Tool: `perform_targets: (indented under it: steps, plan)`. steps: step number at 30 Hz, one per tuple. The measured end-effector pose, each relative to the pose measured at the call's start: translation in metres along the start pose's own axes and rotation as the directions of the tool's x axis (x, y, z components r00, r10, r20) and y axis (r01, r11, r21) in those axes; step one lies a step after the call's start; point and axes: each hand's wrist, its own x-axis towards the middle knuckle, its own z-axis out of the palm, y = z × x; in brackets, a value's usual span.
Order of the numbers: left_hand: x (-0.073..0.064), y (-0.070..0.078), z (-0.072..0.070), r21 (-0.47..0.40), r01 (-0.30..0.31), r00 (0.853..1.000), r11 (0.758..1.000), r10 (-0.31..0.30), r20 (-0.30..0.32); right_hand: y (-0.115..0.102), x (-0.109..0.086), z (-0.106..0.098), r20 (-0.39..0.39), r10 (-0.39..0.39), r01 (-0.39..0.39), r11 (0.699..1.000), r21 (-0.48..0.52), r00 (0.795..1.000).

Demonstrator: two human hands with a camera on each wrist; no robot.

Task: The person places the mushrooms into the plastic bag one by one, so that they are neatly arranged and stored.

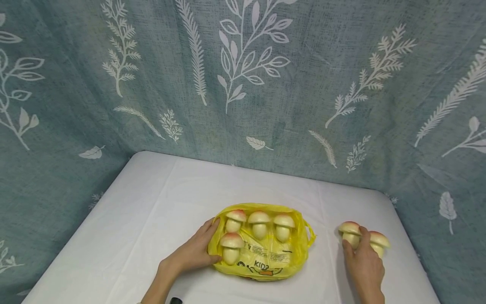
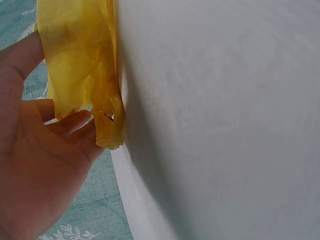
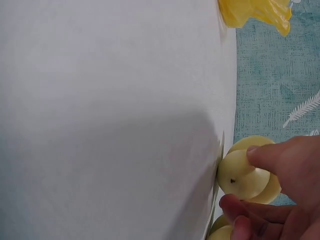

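Note:
A yellow plastic bag (image 1: 265, 276) lies with its mouth spread wide and several toy mushrooms inside, among them one at the front left (image 1: 231, 241). At the bag's left side, my left hand (image 1: 195, 249) holds its rim, thumb toward the front; the left wrist view shows the fingers against the yellow plastic (image 2: 75, 60). Over on the right, my right hand (image 1: 364, 264) pinches a cream mushroom with a reddish cap top (image 1: 349, 228) between thumb and fingers. A second loose mushroom (image 1: 379, 239) sits just right of it, partly hidden by that hand.
Everything lies on a white-covered table (image 1: 182, 185). Behind it and at both sides hangs a teal curtain (image 1: 159, 63) with white leaf prints. A small black object (image 1: 176, 300) shows at the bottom edge, near the left forearm. The bag's handle loop (image 1: 311, 233) sticks out rightward.

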Motion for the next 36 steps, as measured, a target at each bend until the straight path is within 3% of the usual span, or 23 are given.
perform_targets:
  steps: [9, 25, 36]
  plan:
    - [0.0, -0.001, 0.0, -0.009, -0.001, 1.0, 1.0, 0.001, 0.012, -0.004, 0.0, 0.0, 0.013, 0.053, -0.054, 0.998, 0.031, 0.998]
    - [0.0, -0.001, -0.002, -0.001, -0.011, 1.0, 1.0, 0.011, 0.004, -0.012, -0.009, 0.0, -0.022, 0.035, -0.032, 0.99, 0.14, 0.999]
    - [-0.001, -0.001, -0.002, -0.006, -0.01, 1.0, 1.0, 0.01, 0.002, -0.028, -0.016, -0.011, -0.037, 0.084, -0.075, 0.977, 0.199, 0.996]
